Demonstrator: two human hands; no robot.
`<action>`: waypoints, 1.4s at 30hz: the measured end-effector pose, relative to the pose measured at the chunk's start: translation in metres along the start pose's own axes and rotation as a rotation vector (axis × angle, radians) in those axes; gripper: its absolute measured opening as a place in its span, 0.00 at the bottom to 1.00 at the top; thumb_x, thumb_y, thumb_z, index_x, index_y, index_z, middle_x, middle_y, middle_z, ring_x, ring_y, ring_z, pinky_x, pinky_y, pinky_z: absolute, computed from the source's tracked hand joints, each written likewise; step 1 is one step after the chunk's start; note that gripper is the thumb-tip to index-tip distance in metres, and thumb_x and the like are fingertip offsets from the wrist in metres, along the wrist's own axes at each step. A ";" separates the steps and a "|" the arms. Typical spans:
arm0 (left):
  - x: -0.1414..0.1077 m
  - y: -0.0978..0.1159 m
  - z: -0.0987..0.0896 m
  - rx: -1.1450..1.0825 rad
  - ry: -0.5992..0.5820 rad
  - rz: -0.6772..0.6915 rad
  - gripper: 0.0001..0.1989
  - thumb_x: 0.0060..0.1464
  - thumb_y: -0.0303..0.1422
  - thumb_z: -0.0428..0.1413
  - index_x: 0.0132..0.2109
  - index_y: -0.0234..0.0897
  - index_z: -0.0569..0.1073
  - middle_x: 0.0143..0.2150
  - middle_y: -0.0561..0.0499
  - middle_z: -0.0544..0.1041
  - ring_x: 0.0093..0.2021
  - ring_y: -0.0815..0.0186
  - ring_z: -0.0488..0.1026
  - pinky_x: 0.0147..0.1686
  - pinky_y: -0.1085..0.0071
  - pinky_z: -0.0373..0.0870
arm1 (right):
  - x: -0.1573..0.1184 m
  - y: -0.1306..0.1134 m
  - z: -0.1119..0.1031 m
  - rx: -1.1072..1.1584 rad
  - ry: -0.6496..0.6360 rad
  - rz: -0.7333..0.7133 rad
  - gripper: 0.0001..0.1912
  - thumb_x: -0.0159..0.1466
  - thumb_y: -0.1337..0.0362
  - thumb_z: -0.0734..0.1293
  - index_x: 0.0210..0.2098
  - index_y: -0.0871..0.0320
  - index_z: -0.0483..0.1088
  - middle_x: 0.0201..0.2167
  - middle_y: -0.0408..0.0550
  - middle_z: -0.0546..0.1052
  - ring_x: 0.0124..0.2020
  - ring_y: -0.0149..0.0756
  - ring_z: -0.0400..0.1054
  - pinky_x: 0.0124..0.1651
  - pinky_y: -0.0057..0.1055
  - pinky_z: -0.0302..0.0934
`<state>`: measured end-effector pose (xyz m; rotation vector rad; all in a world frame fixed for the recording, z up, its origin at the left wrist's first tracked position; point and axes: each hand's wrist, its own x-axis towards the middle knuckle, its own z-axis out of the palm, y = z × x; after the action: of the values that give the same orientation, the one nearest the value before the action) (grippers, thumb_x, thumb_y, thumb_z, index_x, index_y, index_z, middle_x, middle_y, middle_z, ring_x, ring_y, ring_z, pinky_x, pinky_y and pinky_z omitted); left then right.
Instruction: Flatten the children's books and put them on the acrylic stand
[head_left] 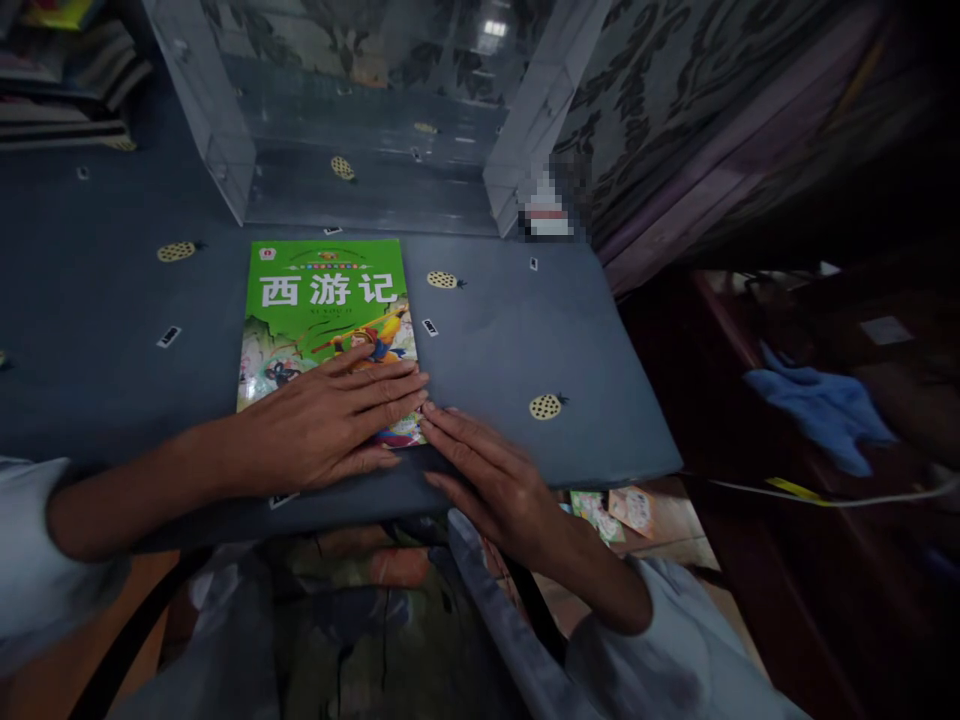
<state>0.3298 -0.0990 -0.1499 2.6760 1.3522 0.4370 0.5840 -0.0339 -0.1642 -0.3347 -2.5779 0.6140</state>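
Note:
A green picture book with large white Chinese characters lies closed, cover up, near the front edge of the grey-blue table. Across its lower part rests my left hand, flat, with the fingers stretched toward the right edge of the cover. My right hand is at the book's lower right corner, its fingers extended and the tips touching or nearly touching that corner. The bottom left portion of the cover is hidden beneath my left hand and wrist.
A clear plastic box with an open front stands behind the book. Stacked books occupy the far left. Beyond the table's right edge hangs or lies a blue cloth. Small booklets lie below the front edge.

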 end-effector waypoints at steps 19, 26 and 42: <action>-0.011 0.065 0.021 0.185 0.101 -0.190 0.28 0.70 0.42 0.49 0.67 0.25 0.64 0.67 0.35 0.67 0.70 0.54 0.62 0.72 0.51 0.47 | -0.016 -0.009 0.007 0.027 0.066 0.072 0.31 0.71 0.71 0.62 0.71 0.53 0.56 0.61 0.55 0.74 0.62 0.42 0.69 0.63 0.44 0.69; -0.017 0.086 0.034 0.281 0.143 -0.322 0.30 0.71 0.45 0.45 0.68 0.25 0.63 0.68 0.36 0.67 0.72 0.54 0.58 0.72 0.49 0.48 | -0.017 -0.006 0.007 0.015 0.077 0.065 0.31 0.70 0.73 0.62 0.71 0.51 0.57 0.62 0.53 0.73 0.62 0.42 0.70 0.63 0.43 0.69; -0.072 0.089 0.028 0.341 0.221 -0.437 0.32 0.71 0.48 0.43 0.66 0.25 0.64 0.67 0.37 0.69 0.70 0.54 0.61 0.69 0.53 0.56 | -0.004 0.000 0.004 -0.037 0.100 -0.032 0.32 0.67 0.75 0.64 0.68 0.51 0.62 0.59 0.53 0.76 0.60 0.45 0.72 0.63 0.47 0.69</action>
<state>0.3659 -0.2092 -0.1718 2.5097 2.1884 0.4965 0.5855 -0.0370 -0.1689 -0.3280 -2.4960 0.5254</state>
